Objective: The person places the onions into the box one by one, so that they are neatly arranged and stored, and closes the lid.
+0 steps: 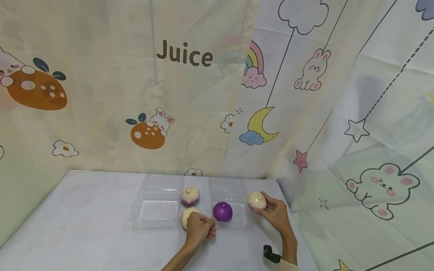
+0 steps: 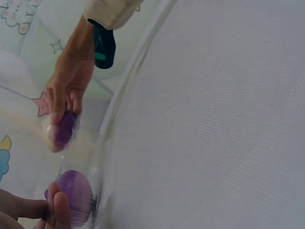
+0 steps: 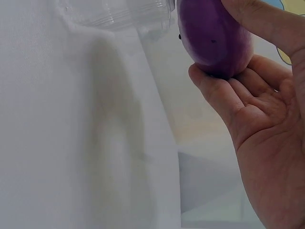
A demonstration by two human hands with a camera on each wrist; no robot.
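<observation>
- Four balls are in sight: three cream-and-purple balls and one all-purple ball as the head view shows them.
- The right hand (image 1: 276,215) holds one of the three, the raised ball (image 1: 256,201), between thumb and fingers, in the air just right of the right box.
- The other two stand on the table between the boxes, one behind the other: the far ball (image 1: 190,196) and the near ball (image 1: 185,218), partly covered by the left hand (image 1: 200,227).
- The one purple ball (image 1: 222,211) sits in the left part of the right box.
- The left hand has bent fingers, their tips beside the purple ball; whether they pinch anything, I cannot tell.
- Two clear plastic boxes, both with lids raised behind: the left box (image 1: 158,211) and the right box (image 1: 240,216).
- One white table (image 1: 84,229) carries both boxes.
- One dark device (image 1: 271,255) is on the right wrist, beside a beige sleeve (image 1: 286,266).
- One word, "Juice", is printed on the cloth (image 1: 112,67) behind.
</observation>
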